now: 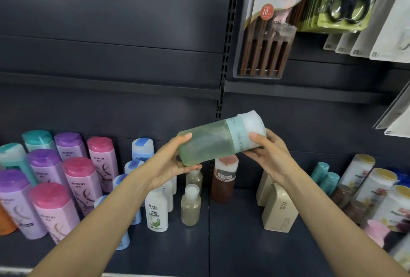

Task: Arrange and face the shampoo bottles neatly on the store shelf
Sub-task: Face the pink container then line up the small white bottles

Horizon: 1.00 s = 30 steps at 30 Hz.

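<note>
I hold a green shampoo bottle [213, 141] sideways above the shelf [233, 243] — left hand [170, 165] clasping its base, right hand [266, 154] its white cap. Bottles below stand upright; this one remains unplaced.

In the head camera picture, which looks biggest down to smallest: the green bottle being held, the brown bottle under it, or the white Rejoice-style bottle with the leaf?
1. green bottle, though it is nearest the camera.
2. and 3. brown bottle and white bottle look alike; unranked.

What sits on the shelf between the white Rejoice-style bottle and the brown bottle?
In the head view, two small clear bottles stand between the white bottle and the brown bottle.
</note>
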Each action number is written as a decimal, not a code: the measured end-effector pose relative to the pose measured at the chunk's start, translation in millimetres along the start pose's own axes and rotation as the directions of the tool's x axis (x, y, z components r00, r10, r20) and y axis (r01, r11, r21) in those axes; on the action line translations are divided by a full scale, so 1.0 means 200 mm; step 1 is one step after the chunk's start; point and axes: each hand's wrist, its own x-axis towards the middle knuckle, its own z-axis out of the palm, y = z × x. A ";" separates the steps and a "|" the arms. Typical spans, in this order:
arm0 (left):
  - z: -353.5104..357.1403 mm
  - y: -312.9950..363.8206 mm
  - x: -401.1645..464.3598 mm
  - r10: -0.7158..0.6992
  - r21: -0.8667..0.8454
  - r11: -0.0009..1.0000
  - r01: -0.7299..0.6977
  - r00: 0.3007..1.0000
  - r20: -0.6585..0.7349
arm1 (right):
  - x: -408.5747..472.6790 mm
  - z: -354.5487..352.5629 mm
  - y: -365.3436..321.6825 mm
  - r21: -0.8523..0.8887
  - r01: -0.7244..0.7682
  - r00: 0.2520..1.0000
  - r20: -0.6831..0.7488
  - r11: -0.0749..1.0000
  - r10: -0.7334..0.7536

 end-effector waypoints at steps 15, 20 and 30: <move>-0.07 0.00 0.02 0.038 0.127 0.992 -0.018 0.987 -0.155 | 0.00 -0.05 -0.02 -0.259 0.046 0.992 0.125 0.965 -0.014; -0.08 -0.01 0.03 0.039 0.020 0.999 -0.037 0.993 -0.110 | 0.00 -0.03 -0.01 -0.317 0.102 0.993 0.088 0.943 -0.078; -0.11 -0.03 0.03 0.090 0.051 0.995 -0.087 0.994 -0.060 | 0.01 -0.02 -0.02 -0.346 0.139 0.990 0.037 0.928 -0.135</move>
